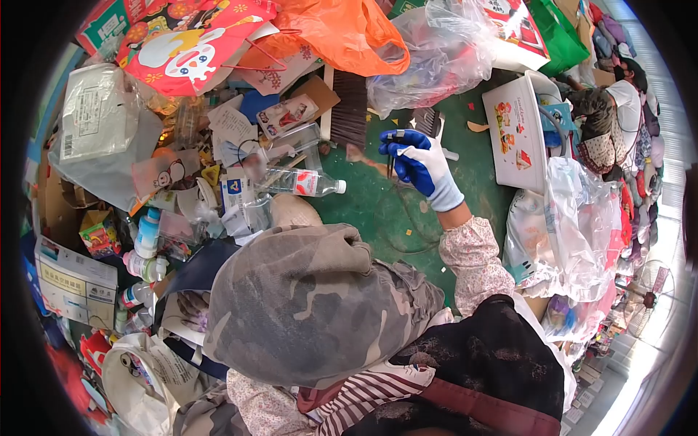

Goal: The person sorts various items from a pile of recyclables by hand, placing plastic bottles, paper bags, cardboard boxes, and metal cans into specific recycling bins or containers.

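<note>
My right hand [420, 166], in a blue and white glove, is raised over the green floor [363, 218]. Its fingers are curled around a thin dark tool [391, 170] that looks like tongs; most of it is hidden by the hand. A blurred pinkish scrap [363, 158] is just left of the fingertips. Further left, a clear plastic bottle [309, 182] with a red and white label lies on its side at the edge of a litter pile. My left hand does not show; only a floral sleeve [262, 407] is visible at the bottom, below my camouflage-clothed knee [291, 305].
Mixed packaging, bottles and paper rise on the left. Red gift bags [196, 51], an orange plastic bag [338, 36] and clear bags lie along the top. A white bin [516, 134] and a clear sack [567, 225] stand right. Another person [618, 109] sits beyond the bin.
</note>
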{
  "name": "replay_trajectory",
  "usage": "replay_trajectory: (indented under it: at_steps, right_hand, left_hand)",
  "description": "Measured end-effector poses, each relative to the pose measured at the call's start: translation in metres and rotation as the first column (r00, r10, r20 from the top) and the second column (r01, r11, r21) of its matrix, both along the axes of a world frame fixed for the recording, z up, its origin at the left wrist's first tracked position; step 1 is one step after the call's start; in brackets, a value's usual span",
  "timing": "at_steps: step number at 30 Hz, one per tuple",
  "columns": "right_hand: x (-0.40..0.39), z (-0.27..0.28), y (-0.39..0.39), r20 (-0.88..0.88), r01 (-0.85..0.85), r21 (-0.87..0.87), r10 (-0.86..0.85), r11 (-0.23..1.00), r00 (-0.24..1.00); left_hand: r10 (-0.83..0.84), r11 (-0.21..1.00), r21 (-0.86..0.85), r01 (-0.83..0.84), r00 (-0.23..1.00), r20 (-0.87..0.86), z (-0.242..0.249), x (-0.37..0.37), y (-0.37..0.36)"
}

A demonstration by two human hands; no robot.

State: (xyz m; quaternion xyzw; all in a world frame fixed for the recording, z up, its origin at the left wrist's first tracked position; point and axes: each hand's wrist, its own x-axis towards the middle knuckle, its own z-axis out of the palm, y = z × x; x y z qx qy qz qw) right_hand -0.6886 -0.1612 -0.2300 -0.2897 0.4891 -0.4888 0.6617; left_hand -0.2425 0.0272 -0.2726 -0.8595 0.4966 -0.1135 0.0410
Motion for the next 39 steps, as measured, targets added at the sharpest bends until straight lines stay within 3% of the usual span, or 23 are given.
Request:
replay_trajectory:
  at_steps: [9,10,11,12,13,14,15,17,18,19,20,21,22,23,25,26,27,29,32,36,39]
  right_hand:
    - [0.0,0.005,0.001,-0.092,-0.014,0.031,0.017,0.999,0.996]
    - [-0.004,0.006,-0.001,-0.14,-0.013,0.058,0.021,0.998,0.99]
    - [-0.018,-0.008,-0.005,-0.437,-0.067,-0.007,0.057,0.998,0.898]
    - [-0.039,-0.031,-0.009,-0.825,-0.18,-0.094,0.025,0.979,0.565]
    - [-0.049,-0.033,-0.016,-1.0,-0.128,-0.013,-0.009,0.992,0.029]
    - [-0.064,-0.038,-0.022,-0.965,-0.123,0.026,-0.007,0.992,-0.26]
    - [-0.052,-0.017,-0.031,-0.884,0.039,0.209,0.206,0.977,-0.42]
    - [-0.042,-0.01,-0.041,-0.88,0.004,0.078,0.071,0.997,-0.469]
    - [-0.031,-0.01,-0.048,-0.924,-0.105,0.041,-0.003,0.994,-0.383]
    - [-0.016,-0.012,-0.053,-0.956,-0.205,-0.005,-0.065,0.979,-0.285]
    - [-0.002,-0.026,-0.058,-0.993,-0.325,-0.063,-0.093,0.944,-0.078]
    - [0.033,-0.027,-0.061,-0.97,-0.374,-0.109,-0.017,0.921,0.241]
    - [0.06,-0.043,-0.063,-0.96,-0.497,-0.149,-0.003,0.855,0.281]
    - [0.093,-0.046,-0.064,-0.918,-0.582,-0.01,0.224,0.813,0.328]
    - [0.146,-0.065,-0.063,-0.952,-0.802,0.143,0.302,0.58,0.049]
    - [0.169,-0.079,-0.063,-0.897,-0.802,0.342,0.423,0.489,-0.125]
    - [0.187,-0.084,-0.057,-0.88,-0.779,0.443,0.381,0.444,-0.283]
    - [0.2,-0.103,-0.053,-0.876,-0.734,0.479,0.311,0.481,-0.368]
    - [0.178,-0.107,-0.058,-0.9,-0.728,0.376,0.411,0.573,-0.141]
    - [0.153,-0.07,-0.052,-0.714,-0.562,0.698,0.365,0.444,-0.598]
    - [0.161,-0.063,-0.042,-0.945,-0.841,0.304,0.03,0.448,-0.325]
  left_hand:
    - [-0.013,1.0,0.0,0.013,1.0,-0.026,-0.005,-0.001,-0.005]
    - [-0.011,1.0,-0.004,0.011,1.0,-0.028,-0.005,0.0,-0.007]
    - [-0.023,1.0,-0.002,0.023,0.999,-0.033,-0.003,-0.003,-0.009]
    - [-0.027,1.0,-0.011,0.027,0.999,-0.039,-0.004,-0.003,-0.009]
    - [-0.035,0.999,-0.015,0.034,0.998,-0.049,-0.003,-0.003,-0.012]
    - [-0.044,0.999,-0.016,0.043,0.997,-0.056,-0.002,-0.002,-0.015]
    - [-0.046,0.999,-0.018,0.045,0.997,-0.061,-0.001,-0.001,-0.018]
    - [-0.037,0.999,-0.012,0.037,0.996,-0.077,0.002,0.001,-0.022]
    - [-0.028,1.0,-0.007,0.027,0.996,-0.081,0.004,-0.002,-0.024]
    - [-0.021,1.0,0.0,0.022,0.996,-0.091,0.008,-0.003,-0.025]
    - [-0.015,1.0,0.008,0.016,0.995,-0.1,0.011,-0.004,-0.026]
    - [-0.012,1.0,0.014,0.014,0.994,-0.108,0.013,-0.004,-0.028]
    - [-0.025,1.0,-0.011,0.024,0.994,-0.109,0.01,-0.003,-0.027]
    - [-0.019,1.0,-0.001,0.019,0.993,-0.117,0.009,-0.003,-0.027]
    - [-0.01,1.0,0.018,0.013,0.992,-0.129,0.01,-0.003,-0.027]
    - [-0.021,1.0,0.006,0.022,0.991,-0.133,0.009,-0.002,-0.026]
    - [-0.028,1.0,0.003,0.029,0.992,-0.125,0.007,0.0,-0.024]
    - [-0.043,0.999,-0.007,0.043,0.993,-0.114,0.003,0.001,-0.022]
    - [-0.024,0.999,0.032,0.029,0.991,-0.133,0.005,0.003,-0.023]
    - [-0.023,1.0,-0.008,0.022,0.988,-0.154,0.004,0.002,-0.024]
    - [-0.017,1.0,0.002,0.018,0.984,-0.176,0.009,0.0,-0.024]
